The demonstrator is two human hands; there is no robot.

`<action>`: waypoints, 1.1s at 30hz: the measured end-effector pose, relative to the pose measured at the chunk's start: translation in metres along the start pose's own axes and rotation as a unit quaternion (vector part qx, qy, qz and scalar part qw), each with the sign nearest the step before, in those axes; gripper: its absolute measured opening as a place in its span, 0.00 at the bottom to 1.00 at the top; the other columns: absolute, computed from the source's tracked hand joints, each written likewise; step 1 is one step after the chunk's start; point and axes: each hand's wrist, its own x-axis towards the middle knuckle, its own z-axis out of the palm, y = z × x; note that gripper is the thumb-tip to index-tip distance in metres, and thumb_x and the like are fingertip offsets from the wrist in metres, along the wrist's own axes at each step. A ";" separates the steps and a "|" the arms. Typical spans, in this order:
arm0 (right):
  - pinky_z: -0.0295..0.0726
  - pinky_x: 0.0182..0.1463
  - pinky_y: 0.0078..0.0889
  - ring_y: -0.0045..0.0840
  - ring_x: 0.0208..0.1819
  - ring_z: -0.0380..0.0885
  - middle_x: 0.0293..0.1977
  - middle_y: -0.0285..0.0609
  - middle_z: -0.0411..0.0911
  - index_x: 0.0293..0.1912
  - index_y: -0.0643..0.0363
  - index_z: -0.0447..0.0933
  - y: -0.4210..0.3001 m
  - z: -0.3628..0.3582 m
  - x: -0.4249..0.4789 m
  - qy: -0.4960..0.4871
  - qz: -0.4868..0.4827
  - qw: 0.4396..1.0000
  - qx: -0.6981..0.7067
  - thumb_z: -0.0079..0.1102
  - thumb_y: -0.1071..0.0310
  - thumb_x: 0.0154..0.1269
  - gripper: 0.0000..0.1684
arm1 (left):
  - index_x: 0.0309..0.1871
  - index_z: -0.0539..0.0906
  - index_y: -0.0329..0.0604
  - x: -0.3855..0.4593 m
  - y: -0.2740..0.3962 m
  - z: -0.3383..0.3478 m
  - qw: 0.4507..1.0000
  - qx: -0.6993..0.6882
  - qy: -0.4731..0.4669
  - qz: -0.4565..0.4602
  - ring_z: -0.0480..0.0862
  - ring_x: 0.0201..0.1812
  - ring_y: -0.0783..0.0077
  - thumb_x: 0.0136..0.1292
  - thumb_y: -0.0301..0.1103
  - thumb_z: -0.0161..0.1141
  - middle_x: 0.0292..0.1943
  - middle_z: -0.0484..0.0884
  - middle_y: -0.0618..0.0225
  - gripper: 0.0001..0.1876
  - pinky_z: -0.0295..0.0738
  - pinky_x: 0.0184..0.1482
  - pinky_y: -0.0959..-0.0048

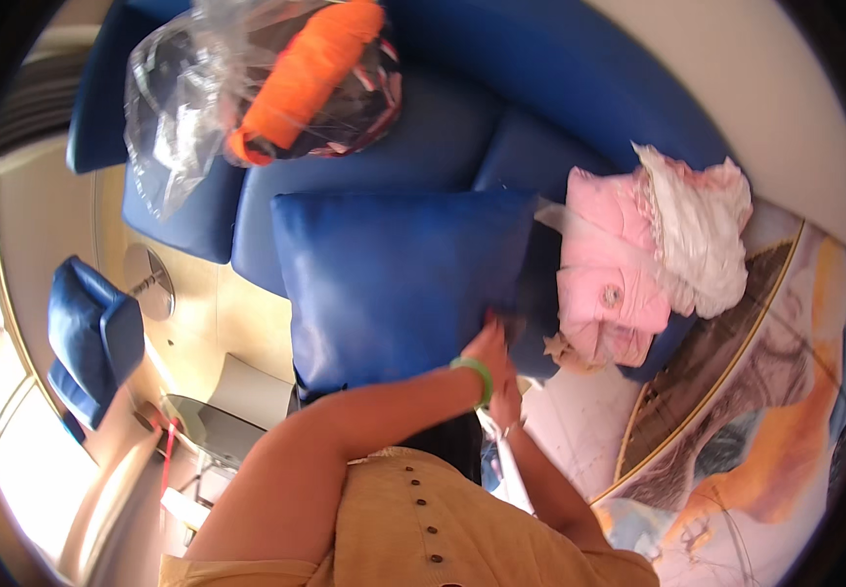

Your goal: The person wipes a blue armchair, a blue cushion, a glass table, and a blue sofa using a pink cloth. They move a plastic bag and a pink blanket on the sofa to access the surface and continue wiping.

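Note:
A blue leather-like cushion (pixel 401 286) lies before me at the front of a blue sofa (pixel 423 132). My left hand (pixel 489 345), with a green band at its wrist, reaches across to the cushion's lower right edge. Close below it is my right hand (pixel 507 403), wearing a thin bracelet. The two hands overlap and are blurred, so their fingers and anything between them cannot be made out. A white strip (pixel 512 473) hangs down beside the right wrist. Right of the cushion sits a folded pink padded item (pixel 610 271) with a ruffled white cloth (pixel 702 235) on it.
On the sofa's upper left lie a clear plastic bag (pixel 173 110) and a rolled orange cloth (pixel 313 73). A blue armchair (pixel 93 337), a round metal base (pixel 150 281) and a dark-topped table (pixel 210 429) stand to the left. A patterned marble-like floor (pixel 753 440) spreads at the right.

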 end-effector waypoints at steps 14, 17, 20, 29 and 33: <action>0.48 0.80 0.42 0.41 0.78 0.52 0.75 0.53 0.55 0.74 0.63 0.57 -0.131 0.108 0.150 -0.067 -0.347 0.795 -0.493 0.49 0.54 0.73 0.38 | 0.77 0.62 0.38 -0.093 -0.126 0.065 0.843 -0.256 0.275 -0.384 0.45 0.81 0.50 0.76 0.55 0.42 0.80 0.52 0.61 0.36 0.41 0.75 0.36; 0.50 0.80 0.43 0.42 0.77 0.53 0.75 0.53 0.55 0.74 0.60 0.58 -0.136 0.118 0.138 -0.078 -0.340 0.796 -0.495 0.50 0.51 0.73 0.38 | 0.77 0.61 0.38 -0.099 -0.118 0.070 0.816 -0.292 0.269 -0.421 0.47 0.80 0.47 0.76 0.56 0.40 0.80 0.54 0.59 0.36 0.41 0.75 0.36; 0.51 0.79 0.47 0.45 0.77 0.53 0.75 0.54 0.56 0.74 0.60 0.59 -0.130 0.104 0.077 -0.123 -0.380 0.780 -0.482 0.52 0.52 0.73 0.38 | 0.75 0.65 0.38 -0.134 -0.063 0.095 0.816 -0.274 0.318 -0.397 0.47 0.81 0.48 0.72 0.59 0.46 0.80 0.54 0.58 0.38 0.40 0.76 0.37; 0.47 0.80 0.49 0.46 0.79 0.48 0.77 0.56 0.50 0.74 0.58 0.60 -0.076 0.131 0.000 -0.218 -0.421 0.694 -0.543 0.51 0.55 0.70 0.37 | 0.76 0.62 0.37 -0.172 0.029 0.178 0.745 -0.363 0.377 -0.414 0.44 0.82 0.53 0.72 0.57 0.48 0.80 0.52 0.55 0.39 0.39 0.76 0.38; 0.47 0.80 0.45 0.43 0.78 0.49 0.77 0.53 0.52 0.74 0.55 0.62 -0.101 0.201 0.043 -0.195 -0.498 0.630 -0.563 0.48 0.56 0.73 0.34 | 0.77 0.62 0.39 -0.158 -0.019 0.207 0.624 -0.378 0.434 -0.528 0.48 0.81 0.50 0.73 0.56 0.46 0.79 0.53 0.54 0.37 0.42 0.75 0.36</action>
